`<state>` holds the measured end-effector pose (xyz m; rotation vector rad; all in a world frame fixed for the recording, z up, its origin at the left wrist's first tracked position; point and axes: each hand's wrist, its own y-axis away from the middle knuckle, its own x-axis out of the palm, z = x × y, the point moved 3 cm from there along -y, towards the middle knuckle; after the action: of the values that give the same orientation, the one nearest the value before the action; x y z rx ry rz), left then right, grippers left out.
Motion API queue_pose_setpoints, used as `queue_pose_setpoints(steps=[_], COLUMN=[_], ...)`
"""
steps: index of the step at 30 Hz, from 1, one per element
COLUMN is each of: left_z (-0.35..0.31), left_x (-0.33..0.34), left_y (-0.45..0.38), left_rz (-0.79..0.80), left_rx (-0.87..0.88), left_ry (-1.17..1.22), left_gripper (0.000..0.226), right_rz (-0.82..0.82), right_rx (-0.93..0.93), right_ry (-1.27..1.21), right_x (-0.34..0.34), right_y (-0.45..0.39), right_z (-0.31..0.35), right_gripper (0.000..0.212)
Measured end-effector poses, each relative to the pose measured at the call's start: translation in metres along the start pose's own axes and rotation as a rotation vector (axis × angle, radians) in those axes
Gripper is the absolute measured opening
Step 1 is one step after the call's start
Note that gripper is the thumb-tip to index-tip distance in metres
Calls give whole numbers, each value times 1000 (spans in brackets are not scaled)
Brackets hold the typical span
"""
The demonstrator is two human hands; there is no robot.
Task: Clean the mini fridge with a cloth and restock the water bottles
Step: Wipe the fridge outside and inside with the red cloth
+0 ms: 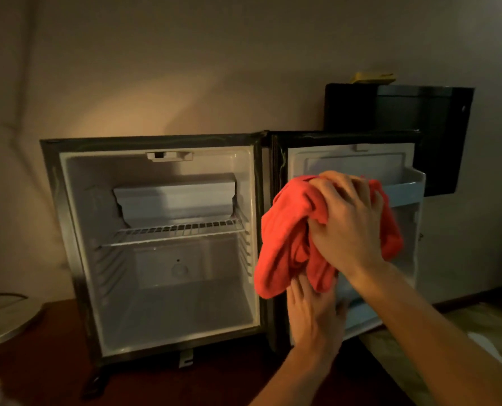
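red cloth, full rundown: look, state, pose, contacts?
The red cloth looks like soft terry or microfibre, coral-red, bunched and crumpled with folds hanging down. It is held up in front of the open fridge door, level with the upper door shelf. The right hand grips it from above, fingers curled into the fabric. The left hand sits under the hanging end, fingers straight, touching it or nearly so.

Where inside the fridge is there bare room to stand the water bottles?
The fridge floor below the wire shelf is bare, and so is the shelf itself, under the freezer box. The door side is crowded: right hand grips the red cloth, left hand underneath.
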<state>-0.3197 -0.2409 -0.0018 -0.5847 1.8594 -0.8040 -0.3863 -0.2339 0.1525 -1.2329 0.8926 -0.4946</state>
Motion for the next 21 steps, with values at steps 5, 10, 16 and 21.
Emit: queue_pose_setpoints(steps=[5, 10, 16, 21], left_z=[19, 24, 26, 47], left_x=[14, 19, 22, 38], left_y=[-9, 2, 22, 61], left_rz=[-118, -135, -200, 169], left_rx=[59, 124, 489, 615], left_ry=[-229, -258, -435, -502], left_gripper=[69, 48, 25, 35], right_rz=[26, -18, -103, -7], right_rx=[-72, -94, -87, -163], right_ry=[-195, -211, -49, 154], right_x=[8, 7, 10, 28], right_y=[-3, -33, -86, -56], right_z=[-14, 0, 31, 52], right_gripper=[49, 44, 29, 22])
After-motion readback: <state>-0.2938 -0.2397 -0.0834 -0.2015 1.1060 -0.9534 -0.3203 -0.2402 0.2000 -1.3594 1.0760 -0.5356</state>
